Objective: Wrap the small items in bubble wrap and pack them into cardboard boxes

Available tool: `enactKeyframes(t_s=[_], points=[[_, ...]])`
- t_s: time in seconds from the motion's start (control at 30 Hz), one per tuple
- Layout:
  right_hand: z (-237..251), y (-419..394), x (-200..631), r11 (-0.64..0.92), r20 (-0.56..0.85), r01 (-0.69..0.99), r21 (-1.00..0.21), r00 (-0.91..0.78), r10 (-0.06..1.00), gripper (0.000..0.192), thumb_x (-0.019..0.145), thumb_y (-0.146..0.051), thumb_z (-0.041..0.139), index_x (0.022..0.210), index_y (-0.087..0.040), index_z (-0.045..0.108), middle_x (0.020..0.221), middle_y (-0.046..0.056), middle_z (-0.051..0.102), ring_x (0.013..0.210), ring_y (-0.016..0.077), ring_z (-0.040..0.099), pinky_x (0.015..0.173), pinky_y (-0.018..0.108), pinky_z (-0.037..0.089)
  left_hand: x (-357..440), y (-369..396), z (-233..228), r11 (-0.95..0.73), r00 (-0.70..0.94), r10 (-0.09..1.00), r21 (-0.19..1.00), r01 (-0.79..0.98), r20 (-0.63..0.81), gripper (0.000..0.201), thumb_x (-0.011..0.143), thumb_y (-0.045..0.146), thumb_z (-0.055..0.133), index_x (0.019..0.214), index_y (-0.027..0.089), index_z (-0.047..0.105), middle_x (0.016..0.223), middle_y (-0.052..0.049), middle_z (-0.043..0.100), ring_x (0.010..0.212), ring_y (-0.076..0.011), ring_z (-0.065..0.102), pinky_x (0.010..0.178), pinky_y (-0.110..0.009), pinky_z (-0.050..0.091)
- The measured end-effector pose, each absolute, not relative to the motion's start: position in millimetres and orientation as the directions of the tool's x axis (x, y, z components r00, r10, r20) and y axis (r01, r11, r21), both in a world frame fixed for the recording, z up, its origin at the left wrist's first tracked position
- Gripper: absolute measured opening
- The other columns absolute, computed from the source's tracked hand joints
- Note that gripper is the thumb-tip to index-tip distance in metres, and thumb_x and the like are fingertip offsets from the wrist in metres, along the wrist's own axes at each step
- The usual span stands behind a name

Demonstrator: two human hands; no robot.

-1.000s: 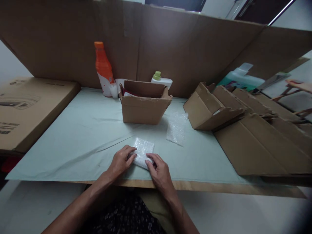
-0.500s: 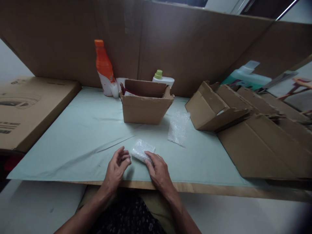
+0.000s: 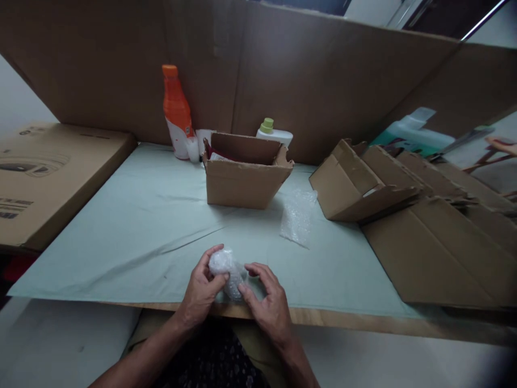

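Observation:
A small bundle of bubble wrap (image 3: 225,268) sits lifted just above the near edge of the pale green table cover (image 3: 141,226). My left hand (image 3: 203,291) grips its left end with thumb and fingers curled round it. My right hand (image 3: 269,302) pinches the bundle's lower right side with its fingertips. What the wrap encloses is hidden.
An open cardboard box (image 3: 246,175) stands mid-table, a loose bubble wrap sheet (image 3: 298,215) to its right. An orange bottle (image 3: 176,113) and a white bottle with a green cap (image 3: 274,133) stand behind. Flattened cartons (image 3: 428,242) lie right, a large flat carton (image 3: 44,178) left.
The bubble wrap lay flat under both hands; it is now bunched into a small bundle, raised off the table and pulled nearer the edge, with both hands closed on it.

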State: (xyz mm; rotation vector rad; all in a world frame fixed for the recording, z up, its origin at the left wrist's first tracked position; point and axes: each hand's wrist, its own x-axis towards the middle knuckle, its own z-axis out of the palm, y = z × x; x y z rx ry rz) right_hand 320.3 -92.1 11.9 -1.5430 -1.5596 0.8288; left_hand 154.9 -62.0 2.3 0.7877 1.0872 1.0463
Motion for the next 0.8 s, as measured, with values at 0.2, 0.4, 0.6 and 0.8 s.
enactKeyframes(t_s=[0.2,0.4,0.6,0.8], points=[[28.0,-78.1,322.7,-0.041,-0.081,0.402,-0.915,-0.084,0.993,0.069,0.07,-0.034,0.078,0.134,-0.021,0.059,0.129,0.011,0.066,0.116,0.0285,0.061,0.102,0.042,0.048,154.4,-66.7,10.6,0.145,0.258,0.952,0.985,0.094,-0.165,0.08,0.076,0.026,0.066,0.15,0.019,0.036,0.127,-0.01,0.06,0.11,-0.0235,0.06,0.097,-0.034,0.046],[24.2,-69.0,316.3,-0.069,-0.035,0.187,-0.98,0.182,0.983,0.032,0.08,-0.042,0.069,0.104,-0.02,0.067,0.098,0.007,0.073,0.089,0.022,0.068,0.081,0.032,0.056,156.3,-65.0,1.9,0.177,0.338,0.923,0.983,0.045,-0.182,0.098,0.071,0.034,0.071,0.155,0.015,0.024,0.133,-0.014,0.055,0.118,-0.0279,0.056,0.103,-0.038,0.043],[28.4,-56.3,349.5,-0.058,-0.029,0.379,-0.924,0.081,0.996,0.041,0.078,-0.041,0.071,0.114,-0.019,0.068,0.112,0.012,0.071,0.104,0.0282,0.068,0.093,0.042,0.055,151.7,-44.0,5.2,0.127,0.5,0.844,0.978,0.164,-0.193,0.044,0.071,0.017,0.053,0.114,0.014,0.064,0.09,-0.003,0.066,0.082,-0.0179,0.057,0.073,-0.026,0.044],[59.2,-49.6,375.7,0.199,-0.094,0.676,-0.71,-0.371,0.924,0.073,0.076,-0.041,0.079,0.144,-0.032,0.053,0.151,0.011,0.051,0.139,0.0369,0.046,0.115,0.058,0.037,139.2,-21.5,13.4,-0.149,0.661,0.735,0.915,0.374,-0.151,0.037,0.073,0.017,0.057,0.107,0.023,0.069,0.092,-0.001,0.07,0.078,-0.0189,0.058,0.072,-0.026,0.045]])
